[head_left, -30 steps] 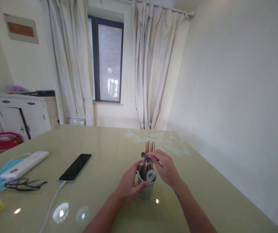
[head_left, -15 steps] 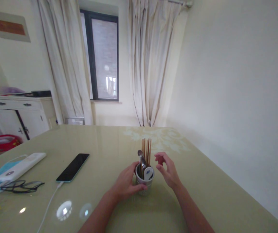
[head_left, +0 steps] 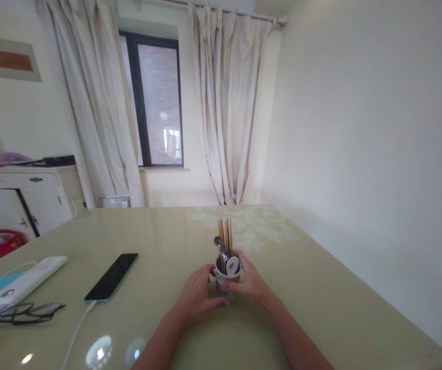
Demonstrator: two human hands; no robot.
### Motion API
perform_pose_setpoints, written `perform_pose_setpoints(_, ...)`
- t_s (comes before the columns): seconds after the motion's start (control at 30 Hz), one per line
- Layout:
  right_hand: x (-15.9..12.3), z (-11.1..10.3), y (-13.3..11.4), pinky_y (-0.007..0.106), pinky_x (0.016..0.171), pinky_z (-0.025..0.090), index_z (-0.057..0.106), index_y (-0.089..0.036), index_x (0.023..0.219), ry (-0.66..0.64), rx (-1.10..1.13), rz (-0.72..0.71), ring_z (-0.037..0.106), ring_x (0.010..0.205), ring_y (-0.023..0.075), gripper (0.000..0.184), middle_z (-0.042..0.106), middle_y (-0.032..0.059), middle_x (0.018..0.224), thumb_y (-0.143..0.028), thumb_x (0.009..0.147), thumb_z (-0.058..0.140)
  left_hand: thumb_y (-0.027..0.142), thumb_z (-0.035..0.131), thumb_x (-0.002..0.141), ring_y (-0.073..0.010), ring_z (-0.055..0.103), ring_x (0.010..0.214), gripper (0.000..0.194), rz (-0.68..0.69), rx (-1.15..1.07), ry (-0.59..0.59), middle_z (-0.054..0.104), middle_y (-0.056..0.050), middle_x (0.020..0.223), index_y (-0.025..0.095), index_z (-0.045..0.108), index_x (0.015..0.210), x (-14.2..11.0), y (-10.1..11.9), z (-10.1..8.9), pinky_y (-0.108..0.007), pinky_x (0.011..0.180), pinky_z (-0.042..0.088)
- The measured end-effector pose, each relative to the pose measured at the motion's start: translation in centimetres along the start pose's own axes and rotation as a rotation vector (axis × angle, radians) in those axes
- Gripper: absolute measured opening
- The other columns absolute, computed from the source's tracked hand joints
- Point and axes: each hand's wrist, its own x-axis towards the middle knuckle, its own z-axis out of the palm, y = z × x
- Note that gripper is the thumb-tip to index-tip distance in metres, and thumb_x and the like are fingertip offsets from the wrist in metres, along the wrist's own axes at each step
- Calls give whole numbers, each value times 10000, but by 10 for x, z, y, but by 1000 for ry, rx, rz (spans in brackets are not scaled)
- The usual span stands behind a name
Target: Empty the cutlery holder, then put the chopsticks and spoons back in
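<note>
A grey utensil cup stands upright on the table in front of me. It holds several brown wooden chopsticks, a metal spoon with its bowl upward, and a white ceramic spoon near the front rim. My right hand grips the cup from the right, thumb across the front near the rim and fingers behind it. My left hand curves along the left side, fingers and thumb apart; whether its fingertips touch the cup is hard to make out.
To the left lie a black-screened phone with a white cable, eyeglasses, a white power strip-like device and a blue mask. A wall runs along the table's right side.
My right hand, apart from the cup before, has come left and closed on its right side. My left hand has loosened its hold, its thumb dropping lower. The view has shifted slightly.
</note>
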Motion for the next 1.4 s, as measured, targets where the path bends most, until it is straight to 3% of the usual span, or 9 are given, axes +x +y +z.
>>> perform_pose_setpoints(0.23, 3, -41, 22, 482, 1004, 553, 532, -173, 1351, 199, -234, 9, 706, 1092, 288, 635, 735, 127, 1206, -302, 791, 802, 692, 717, 840, -235, 659, 867, 623, -6, 18, 49, 714, -91, 1063, 205, 598, 1210, 1, -14, 0, -416, 870, 524)
perform_pose_setpoints(0.43, 1, -81, 57, 576, 1005, 557, 584, -155, 1313, 516, -465, -52, 664, 1127, 346, 625, 648, 162, 1212, -418, 776, 768, 662, 571, 950, -212, 641, 854, 537, -58, 18, 3, 704, -73, 1043, 207, 564, 1234, 0, -14, 2, -390, 859, 500)
perform_pose_setpoints(0.57, -1, -97, 80, 637, 1034, 524, 497, -176, 1425, 619, -502, -59, 645, 1176, 366, 734, 638, 191, 1305, -520, 822, 734, 642, 542, 971, -219, 640, 887, 528, -78, 18, -17, 694, -78, 1060, 199, 547, 1260, 0, -13, 2, -397, 886, 489)
perform_pose_setpoints(0.77, -2, -99, 91, 588, 1076, 505, 397, -175, 1535, 655, -512, 23, 654, 1172, 349, 873, 624, 163, 1293, -562, 820, 715, 619, 545, 979, -219, 638, 880, 498, -71, 24, -23, 692, -86, 1074, 205, 531, 1255, 0, -12, 2, -392, 869, 485)
perform_pose_setpoints(0.9, -2, -89, 64, 630, 1110, 463, 389, -130, 1549, 780, -615, -69, 557, 1297, 410, 902, 533, 233, 1387, -592, 853, 728, 507, 524, 997, -193, 634, 833, 293, -29, 44, 29, 680, -42, 931, 225, 557, 1066, 1, -8, 4, -332, 807, 477)
perform_pose_setpoints(1.0, -2, -67, 37, 654, 1111, 443, 442, -153, 1513, 901, -727, -213, 511, 1318, 418, 734, 544, 228, 1375, -520, 932, 701, 415, 431, 1025, -159, 587, 705, 272, 4, 108, 57, 635, -16, 780, 228, 531, 855, 2, -6, 7, -280, 691, 421)
perform_pose_setpoints(1.07, -3, -44, 24, 639, 1089, 460, 480, -194, 1476, 848, -745, -300, 540, 1272, 393, 575, 580, 198, 1324, -426, 983, 663, 395, 404, 1028, -143, 528, 622, 327, 31, 148, 67, 599, -6, 697, 227, 513, 769, 3, -4, 10, -266, 625, 367)
perform_pose_setpoints(1.23, -6, 22, 9, 489, 1005, 543, 581, -261, 1368, 341, -639, -399, 641, 1150, 314, 386, 680, 122, 1222, -227, 984, 609, 300, 443, 993, -143, 538, 594, 330, 71, 227, 15, 632, -21, 652, 216, 591, 710, 2, 2, 16, -262, 615, 358)
perform_pose_setpoints(1.4, -8, 43, 1, 413, 882, 544, 677, -237, 1127, -11, -593, -423, 648, 976, 270, 266, 712, 91, 1039, -128, 947, 514, 191, 545, 875, -200, 686, 699, 211, 6, 310, -139, 779, -97, 815, 195, 722, 760, 3, 5, 17, -277, 669, 424)
